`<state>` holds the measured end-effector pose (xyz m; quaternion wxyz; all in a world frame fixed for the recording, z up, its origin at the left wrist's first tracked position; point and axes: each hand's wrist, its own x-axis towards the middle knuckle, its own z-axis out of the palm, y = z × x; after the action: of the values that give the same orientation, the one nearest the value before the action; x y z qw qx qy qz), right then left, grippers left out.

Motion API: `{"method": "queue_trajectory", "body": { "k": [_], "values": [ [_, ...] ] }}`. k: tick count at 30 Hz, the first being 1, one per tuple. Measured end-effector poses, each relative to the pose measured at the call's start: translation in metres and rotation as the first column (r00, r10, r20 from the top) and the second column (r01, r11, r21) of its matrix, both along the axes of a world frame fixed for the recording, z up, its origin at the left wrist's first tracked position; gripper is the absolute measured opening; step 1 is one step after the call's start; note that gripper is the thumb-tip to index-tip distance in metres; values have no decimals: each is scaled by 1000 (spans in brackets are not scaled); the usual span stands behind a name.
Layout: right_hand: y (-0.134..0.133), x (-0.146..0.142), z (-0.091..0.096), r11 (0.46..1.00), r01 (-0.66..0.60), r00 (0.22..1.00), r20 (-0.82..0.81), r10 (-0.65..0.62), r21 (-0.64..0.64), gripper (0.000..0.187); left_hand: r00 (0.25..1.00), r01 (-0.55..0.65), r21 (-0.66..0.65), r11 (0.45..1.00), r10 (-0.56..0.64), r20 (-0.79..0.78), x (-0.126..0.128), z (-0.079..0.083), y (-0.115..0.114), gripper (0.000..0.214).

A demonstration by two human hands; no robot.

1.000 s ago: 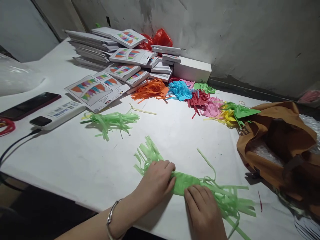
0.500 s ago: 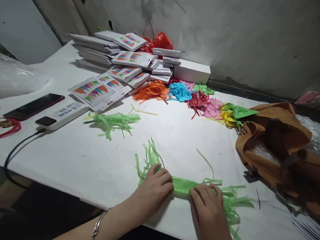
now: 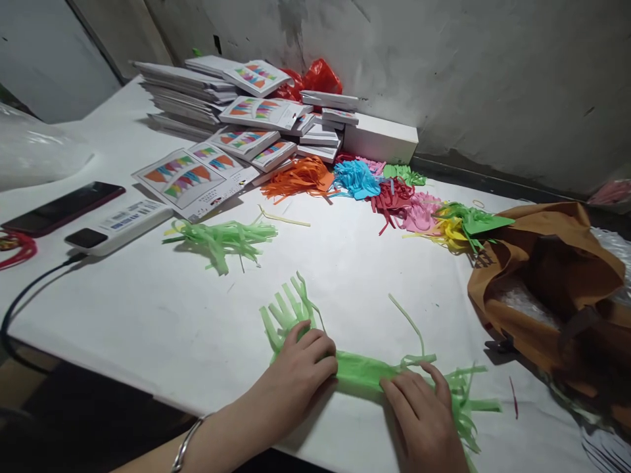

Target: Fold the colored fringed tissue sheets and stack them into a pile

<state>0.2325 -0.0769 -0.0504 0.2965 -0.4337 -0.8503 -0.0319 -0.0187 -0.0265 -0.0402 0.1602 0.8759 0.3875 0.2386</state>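
Note:
A light green fringed tissue paper piece (image 3: pixel 362 370) lies near the front edge of the white table (image 3: pixel 148 309), its middle rolled into a narrow band and its cut strips fanning out at both ends. My left hand (image 3: pixel 300 371) presses on the left part of the rolled band with fingers curled over it. My right hand (image 3: pixel 424 410) lies on the right part, fingers laid over the band and the strips beside it. Both hands are on the paper, about a hand's width apart.
A second green fringed piece (image 3: pixel 221 238) lies farther back. Orange, blue, red, pink and yellow fringe piles (image 3: pixel 355 179) sit near stacked printed packets (image 3: pixel 246 125) and a white box (image 3: pixel 379 138). A phone (image 3: pixel 62 207) and power bank (image 3: pixel 116 225) lie left; a brown bag (image 3: pixel 547 282) stands right.
The middle of the green paper has been rolled tighter into a narrower band under both hands. My right hand has slid a little to the right along it.

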Motion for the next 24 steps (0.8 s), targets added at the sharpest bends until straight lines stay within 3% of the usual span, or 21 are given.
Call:
{"method": "queue_trajectory", "body": {
  "k": [3, 6, 9, 13, 17, 19, 22, 24],
  "values": [
    [-4, 7, -2, 999, -23, 999, 40, 24, -23, 25, 999, -6, -7, 1000, 6, 42, -3, 1, -2, 16],
    [-3, 0, -3, 982, 128, 991, -22, -132, -139, 16, 999, -29, -9, 1000, 29, 23, 0, 4, -1, 22],
    [4, -10, -3, 943, 268, 963, 50, -263, -197, 23, 991, -99, 16, 995, 100, -94, 10, 7, 3, 27],
    [16, -16, -2, 922, 370, 917, 201, -343, -114, 30, 936, -203, 77, 976, 217, -278, 23, 12, 7, 25],
    [19, -16, 4, 897, 442, 876, 227, -426, -23, 27, 902, -232, 125, 965, 261, -344, 29, 12, 10, 22],
    [17, -18, 7, 911, 411, 898, 153, -412, 38, 18, 905, -229, 137, 964, 263, -335, 31, 10, 11, 20],
    [15, -27, 10, 980, 188, 981, 35, -190, 64, 22, 913, -227, 133, 965, 259, -315, 30, 9, 11, 18],
    [15, -33, 8, 997, 56, 998, 17, -57, 62, 27, 920, -243, 111, 964, 265, -287, 28, 10, 10, 15]
  ]
}}
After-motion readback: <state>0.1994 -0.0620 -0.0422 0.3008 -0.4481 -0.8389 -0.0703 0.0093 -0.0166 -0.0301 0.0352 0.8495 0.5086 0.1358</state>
